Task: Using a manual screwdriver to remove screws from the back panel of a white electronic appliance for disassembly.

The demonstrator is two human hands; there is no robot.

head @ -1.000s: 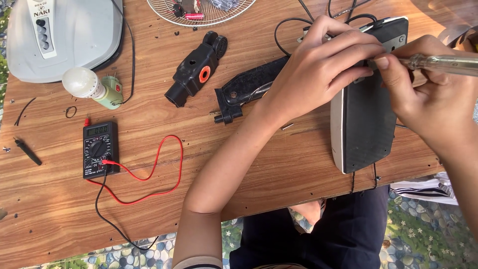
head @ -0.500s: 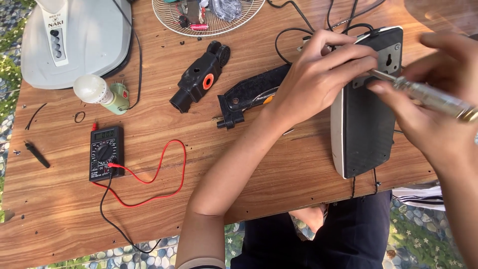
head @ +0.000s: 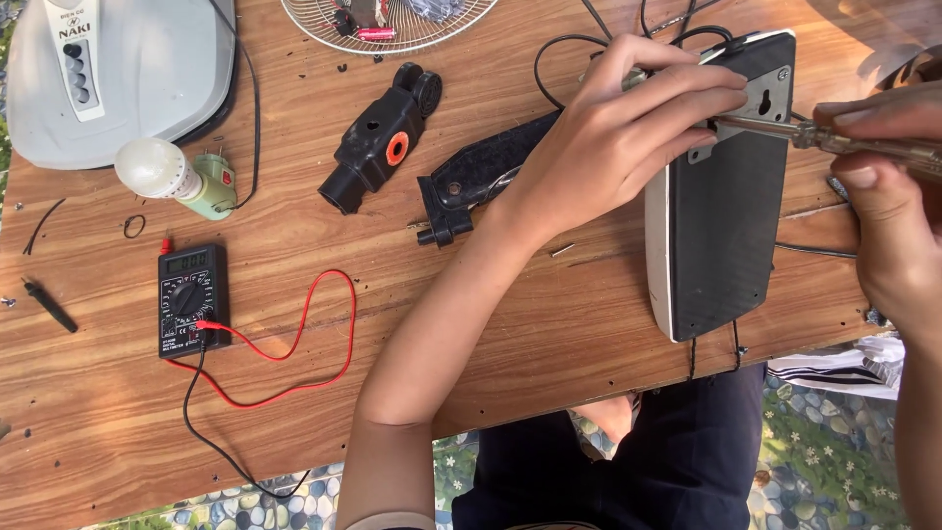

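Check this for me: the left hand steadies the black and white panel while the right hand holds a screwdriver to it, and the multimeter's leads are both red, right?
Not quite. The head view shows the multimeter with one red lead and one black lead. The rest holds: left hand steadies the panel; right hand holds the screwdriver to it.

Both your arms are bare from the wrist up, and your left hand (head: 628, 137) and right hand (head: 888, 216) wear no gloves or rings. A pale cuff or sleeve edge shows at the bottom of the left arm. Below, you wear dark navy clothing.
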